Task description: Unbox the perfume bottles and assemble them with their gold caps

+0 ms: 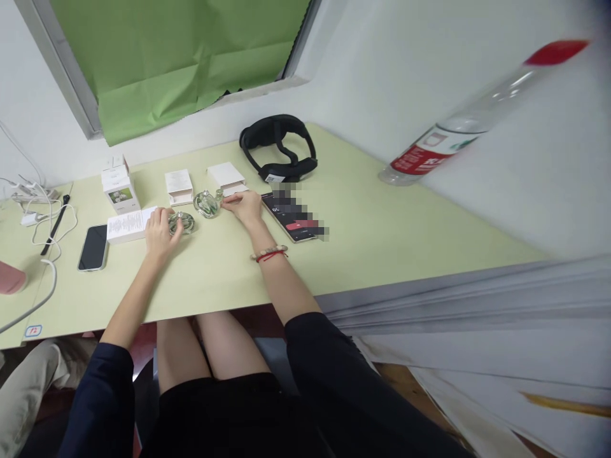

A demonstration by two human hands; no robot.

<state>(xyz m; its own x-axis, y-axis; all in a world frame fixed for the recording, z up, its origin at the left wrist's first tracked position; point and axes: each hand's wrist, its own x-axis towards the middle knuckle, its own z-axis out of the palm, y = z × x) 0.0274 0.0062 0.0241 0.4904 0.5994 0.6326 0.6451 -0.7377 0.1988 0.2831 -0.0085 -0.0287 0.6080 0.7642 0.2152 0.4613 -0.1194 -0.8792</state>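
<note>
My left hand [160,230] rests on the pale green table [382,235], its fingers curled around a small round glass bottle [182,222]. My right hand [244,205] lies just right of a second round glass bottle [206,203], fingertips pinched together near its small cap [219,194]; what they pinch is too small to name. A red cord and bead bracelet circles my right wrist. A white leaflet [125,224] lies under the edge of my left hand.
Small white boxes [119,187] [178,186] [226,177] stand behind the bottles. A dark phone [93,247] lies at left, a lit phone [291,217] right of my right hand. A black headband [279,149], cables [38,210] and a plastic water bottle [458,137] are further off.
</note>
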